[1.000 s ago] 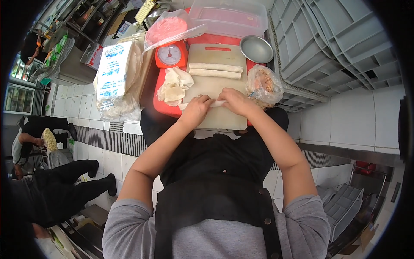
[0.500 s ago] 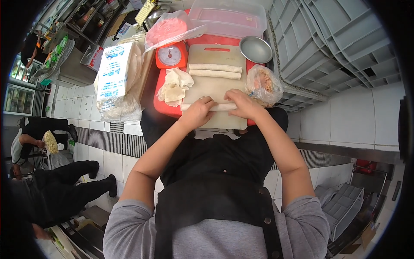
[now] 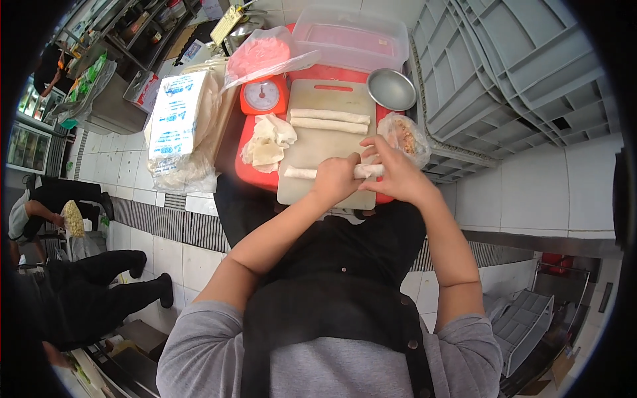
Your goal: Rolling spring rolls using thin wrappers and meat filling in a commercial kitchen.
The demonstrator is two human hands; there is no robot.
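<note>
A long white wrapped roll (image 3: 300,172) lies across the near part of the pale cutting board (image 3: 308,147). My left hand (image 3: 338,178) is closed around it right of the middle. At its right end, the fingers and thumb of my right hand (image 3: 401,174) pinch the wrapper tip. Two similar long rolls (image 3: 330,119) rest side by side farther up the board. Left of the board is a loose heap of pale wrapper sheets (image 3: 269,142). A clear bag of orange-brown crumbly filling (image 3: 406,136) sits beyond my right hand.
An orange dial scale (image 3: 263,95) carries a bag with pink contents (image 3: 262,56). A metal bowl (image 3: 391,89) and clear plastic bin (image 3: 352,33) stand at the far side. Wrapped packages (image 3: 174,119) lie left; grey crates (image 3: 458,79) rise right. Other people (image 3: 93,288) are far left.
Both hands have shifted right along the roll. My left hand has gone from resting on it to gripping it, and my right hand has turned to its right end.
</note>
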